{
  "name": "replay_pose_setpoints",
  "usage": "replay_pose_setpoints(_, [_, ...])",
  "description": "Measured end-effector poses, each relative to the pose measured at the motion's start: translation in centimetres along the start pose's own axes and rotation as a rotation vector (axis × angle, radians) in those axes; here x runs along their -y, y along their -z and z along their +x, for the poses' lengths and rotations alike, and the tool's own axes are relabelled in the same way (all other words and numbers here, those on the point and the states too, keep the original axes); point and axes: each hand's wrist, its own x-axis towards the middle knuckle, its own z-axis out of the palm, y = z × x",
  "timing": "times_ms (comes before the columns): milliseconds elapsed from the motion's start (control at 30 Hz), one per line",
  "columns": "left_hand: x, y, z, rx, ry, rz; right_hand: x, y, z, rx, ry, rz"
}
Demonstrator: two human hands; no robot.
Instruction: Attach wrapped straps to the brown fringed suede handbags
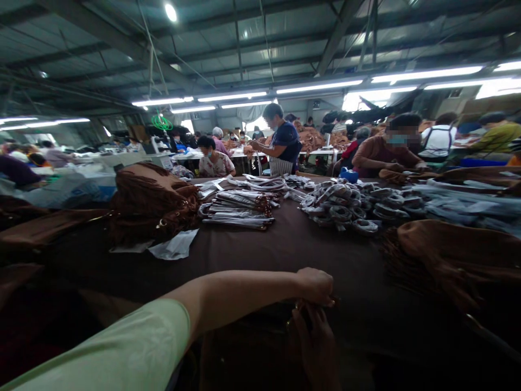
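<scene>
My left hand point(316, 285), at the end of a bare arm from a pale green sleeve, is closed over the dark brown table cover point(244, 250). A small brown bit shows by its fingertips, but what it grips is too dark to name. Just below it, my right hand point(315, 331) reaches up from the bottom edge in shadow, its fingers bent beside a small shiny metal piece point(290, 325). Whether it holds that piece cannot be made out. The two hands are close together near the table's front edge.
Brown bags point(152, 198) are heaped at the left. Behind the hands lie wrapped straps point(240, 209) and coiled wrapped straps point(337, 206). More brown bags point(459, 250) lie at the right. A white sheet point(174, 245) is on the cover. Several people work across the table.
</scene>
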Motion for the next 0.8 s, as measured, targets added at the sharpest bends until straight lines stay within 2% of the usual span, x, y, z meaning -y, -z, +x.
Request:
replay_pose_setpoints(100, [1.7,0.8,-0.5,-0.074,0.065,-0.335,0.5,0.1,-0.3,-0.023,-0.008,0.014])
replay_pose_setpoints(167, [2.8,1.7,-1.0,-0.081,0.074,-0.478,0.7,0.2,-0.3,0.013,-0.042,0.044])
replay_pose_setpoints(300, [4.6,3.5,-3.0,-0.040,0.055,-0.679,0.9,0.2,-0.1,0.072,-0.069,0.104])
replay_pose_setpoints(433, [5.0,4.5,-6.5,0.072,0.035,-0.929,0.4,0.1,0.1,0.091,-0.032,0.102])
replay_pose_setpoints(567, [4.6,4.9,-9.5,0.141,0.066,-0.866,0.4,0.1,0.2,0.093,-0.027,0.064])
replay_pose_setpoints(700, [4.3,4.6,-10.7,0.098,0.144,-0.744,1.2,0.4,0.2,0.075,0.027,-0.011])
replay_pose_setpoints(800, [4.4,4.2,-11.0,0.079,0.151,-0.745,1.7,0.6,0.3,0.053,0.097,-0.068])
